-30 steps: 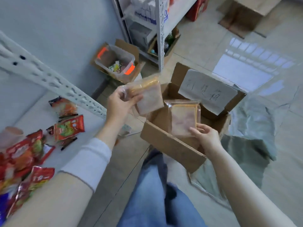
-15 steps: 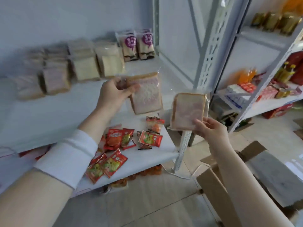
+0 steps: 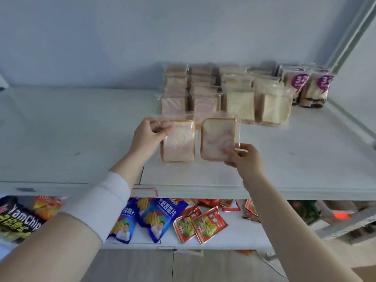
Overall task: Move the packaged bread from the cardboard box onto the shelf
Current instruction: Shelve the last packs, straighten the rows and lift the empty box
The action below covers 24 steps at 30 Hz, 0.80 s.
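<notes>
The left grip (image 3: 149, 135) pinches the top corner of one clear-wrapped, pink-marbled square bread pack (image 3: 179, 142). The right grip (image 3: 244, 157) pinches the bottom corner of a second, brown-crusted pack (image 3: 217, 139). Both packs hang side by side between the grips, over the white metal shelf (image 3: 81, 129). Beyond the grips stand four rows of stacked bread packs (image 3: 205, 92), then two packs with purple labels (image 3: 311, 86) reading "3". Below lie a dark bag (image 3: 18, 220) marked "YamChip" and at least two blue crisp bags (image 3: 156, 216).
</notes>
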Tool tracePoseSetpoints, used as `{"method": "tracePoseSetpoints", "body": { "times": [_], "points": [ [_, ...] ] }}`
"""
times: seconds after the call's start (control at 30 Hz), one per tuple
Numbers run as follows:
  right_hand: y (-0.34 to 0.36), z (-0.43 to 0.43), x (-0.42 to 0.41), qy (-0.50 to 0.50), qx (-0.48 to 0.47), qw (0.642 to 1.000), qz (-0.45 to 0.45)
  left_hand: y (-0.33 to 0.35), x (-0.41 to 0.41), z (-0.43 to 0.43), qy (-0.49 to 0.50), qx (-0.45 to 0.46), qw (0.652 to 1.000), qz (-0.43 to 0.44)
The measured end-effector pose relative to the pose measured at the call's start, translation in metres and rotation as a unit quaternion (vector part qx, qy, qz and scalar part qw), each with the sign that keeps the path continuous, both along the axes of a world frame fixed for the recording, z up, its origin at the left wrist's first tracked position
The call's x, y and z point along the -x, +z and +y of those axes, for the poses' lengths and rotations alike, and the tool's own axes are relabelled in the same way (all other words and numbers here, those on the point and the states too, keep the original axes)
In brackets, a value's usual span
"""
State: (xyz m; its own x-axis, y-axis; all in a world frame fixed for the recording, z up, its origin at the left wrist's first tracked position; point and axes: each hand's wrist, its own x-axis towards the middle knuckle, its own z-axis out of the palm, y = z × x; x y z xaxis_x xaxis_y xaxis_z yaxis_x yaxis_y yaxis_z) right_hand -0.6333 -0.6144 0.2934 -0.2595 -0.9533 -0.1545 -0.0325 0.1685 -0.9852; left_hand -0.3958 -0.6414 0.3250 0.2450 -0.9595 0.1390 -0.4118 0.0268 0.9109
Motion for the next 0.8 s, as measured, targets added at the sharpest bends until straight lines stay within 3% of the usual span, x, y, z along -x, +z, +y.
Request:
{"method": "tracePoseSetpoints", "body": {
  "times": [0.2,0.33,0.4,0.53,0.67,0.8],
  "points": [
    [-0.007,-0.078,-0.029,-0.058,0.004,0.997,0.048,-0.01,-0.013,-0.08,0.028,-0.009,0.999,0.032],
    [-0.019,-0.106,-0.032,-0.091,-0.032,0.958,0.27,-0.022,-0.008,-0.117,0.052,-0.005,0.999,-0.012],
    [-0.022,-0.107,-0.035,-0.101,-0.029,0.94,0.324,-0.03,-0.003,-0.123,0.067,0.002,0.997,-0.028],
    [-0.01,-0.1,-0.046,-0.129,0.093,0.901,0.405,-0.037,0.007,-0.114,0.113,0.034,0.992,-0.035],
    [0.005,-0.088,-0.077,-0.009,0.238,0.836,0.494,-0.04,0.0,-0.114,0.102,0.021,0.994,-0.011],
    [0.014,-0.087,-0.109,0.113,0.23,0.784,0.565,-0.037,-0.017,-0.123,0.026,-0.012,0.997,0.069]
  ]
}}
